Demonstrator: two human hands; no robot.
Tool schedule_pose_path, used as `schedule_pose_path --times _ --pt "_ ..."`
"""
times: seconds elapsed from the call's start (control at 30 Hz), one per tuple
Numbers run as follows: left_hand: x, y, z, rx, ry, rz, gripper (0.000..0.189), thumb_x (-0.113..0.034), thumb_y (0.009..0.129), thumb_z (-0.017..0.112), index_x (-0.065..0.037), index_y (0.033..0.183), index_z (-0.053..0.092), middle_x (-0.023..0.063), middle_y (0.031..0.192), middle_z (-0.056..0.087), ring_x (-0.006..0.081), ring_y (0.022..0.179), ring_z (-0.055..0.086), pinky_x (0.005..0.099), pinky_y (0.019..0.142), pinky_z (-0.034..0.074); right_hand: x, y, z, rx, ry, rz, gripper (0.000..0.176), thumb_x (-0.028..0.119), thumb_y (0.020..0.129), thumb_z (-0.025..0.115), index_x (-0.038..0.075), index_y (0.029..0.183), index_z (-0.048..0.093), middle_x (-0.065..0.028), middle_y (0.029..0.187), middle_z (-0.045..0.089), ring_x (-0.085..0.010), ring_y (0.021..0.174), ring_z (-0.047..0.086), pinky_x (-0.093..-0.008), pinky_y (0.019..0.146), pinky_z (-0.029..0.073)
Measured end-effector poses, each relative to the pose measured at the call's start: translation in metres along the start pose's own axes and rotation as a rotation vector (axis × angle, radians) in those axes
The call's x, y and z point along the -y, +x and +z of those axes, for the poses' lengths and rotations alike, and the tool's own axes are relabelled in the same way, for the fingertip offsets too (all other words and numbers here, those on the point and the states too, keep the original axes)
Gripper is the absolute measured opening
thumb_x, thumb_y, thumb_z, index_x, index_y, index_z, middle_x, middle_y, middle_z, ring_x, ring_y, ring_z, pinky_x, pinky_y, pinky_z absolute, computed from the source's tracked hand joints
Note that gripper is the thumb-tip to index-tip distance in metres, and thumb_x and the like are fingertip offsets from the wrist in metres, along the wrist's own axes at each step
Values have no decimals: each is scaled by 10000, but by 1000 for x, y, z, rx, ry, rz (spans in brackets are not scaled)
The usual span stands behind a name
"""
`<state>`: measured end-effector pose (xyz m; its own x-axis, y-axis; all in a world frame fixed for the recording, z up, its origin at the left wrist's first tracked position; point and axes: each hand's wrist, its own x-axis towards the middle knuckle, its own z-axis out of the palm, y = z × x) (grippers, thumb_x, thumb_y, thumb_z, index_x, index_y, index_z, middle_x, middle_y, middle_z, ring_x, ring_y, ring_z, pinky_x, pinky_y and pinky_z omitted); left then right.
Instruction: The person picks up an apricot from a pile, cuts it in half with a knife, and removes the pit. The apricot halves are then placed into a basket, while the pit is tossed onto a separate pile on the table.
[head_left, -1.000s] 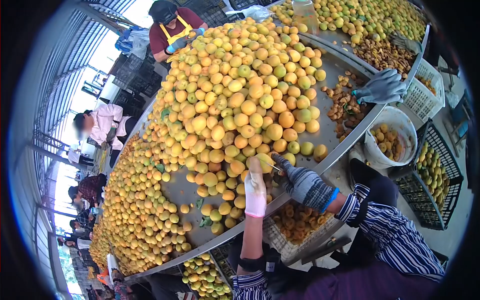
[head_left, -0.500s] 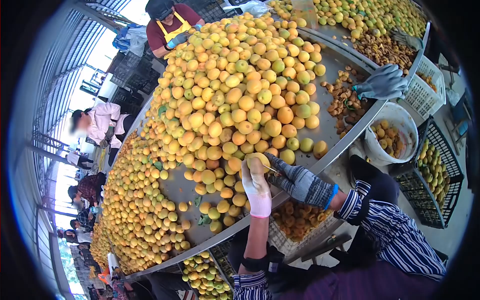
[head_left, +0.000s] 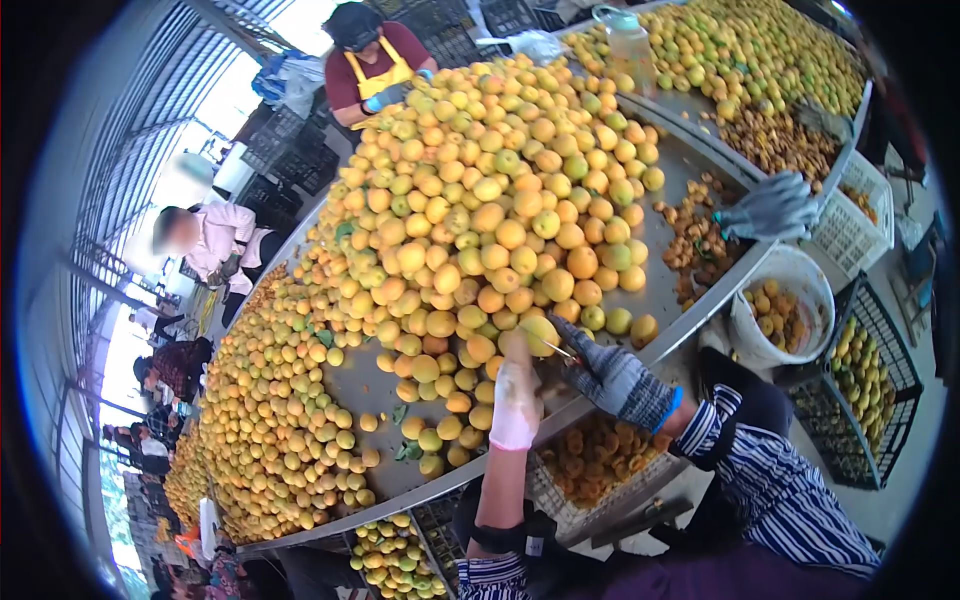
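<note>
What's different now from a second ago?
Just the view: it tipped, so the bucket and spare gloves look lower in the picture. Nothing was grabbed or let go. The left hand still holds a fruit; the right hand still holds a thin metal tool.

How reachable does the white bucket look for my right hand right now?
Probably yes: the white bucket stands just outside the metal table edge, its top uncovered, though your right hand grips a thin metal blade.
</note>
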<state>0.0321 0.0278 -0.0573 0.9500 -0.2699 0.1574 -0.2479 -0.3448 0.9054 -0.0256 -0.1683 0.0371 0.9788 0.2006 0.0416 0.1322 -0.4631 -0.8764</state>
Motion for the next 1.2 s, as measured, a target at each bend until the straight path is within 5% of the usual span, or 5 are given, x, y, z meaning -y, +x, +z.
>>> schedule_pose_path --times 0.1,0.2,0.27,0.73,1.2 --pt "-73 1 -1 -92 -689 -265 452 -404 859 621 -71 1145 513 2 892 557 105 597 486 232 497 340 -2 0 0 -19 33 -97 676 211 886 539 140 1445 167 -178 684 597 -342 634 613 -408 619 491" --pt "-104 6 -22 -121 59 -35 500 -172 818 645 -18 1249 444 173 1159 543 238 1003 580 293 802 479 -6 -3 -2 22 22 -102 665 181 877 555 139 1439 202 -173 699 601 -331 639 618 -387 620 493" --pt "-97 7 -27 -196 162 139 478 -158 793 672 -54 1218 478 141 1133 552 229 933 590 308 746 494 -12 -2 0 28 70 -131 612 146 897 546 135 1437 256 -113 815 595 -196 718 589 -305 728 475" --pt "-91 -2 -38 -289 295 184 611 -163 693 770 -26 1218 488 119 1105 531 223 953 584 328 841 480 4 -4 6 -11 -23 -201 249 176 831 605 8 996 524 -202 766 584 -386 739 590 -439 626 477" --pt "-97 -6 -37 -278 329 182 608 -172 683 777 -22 1203 498 118 1071 545 217 947 576 315 832 473 -2 -3 7 4 27 -203 235 178 846 585 -2 987 529 -209 746 578 -389 717 586 -439 618 473"
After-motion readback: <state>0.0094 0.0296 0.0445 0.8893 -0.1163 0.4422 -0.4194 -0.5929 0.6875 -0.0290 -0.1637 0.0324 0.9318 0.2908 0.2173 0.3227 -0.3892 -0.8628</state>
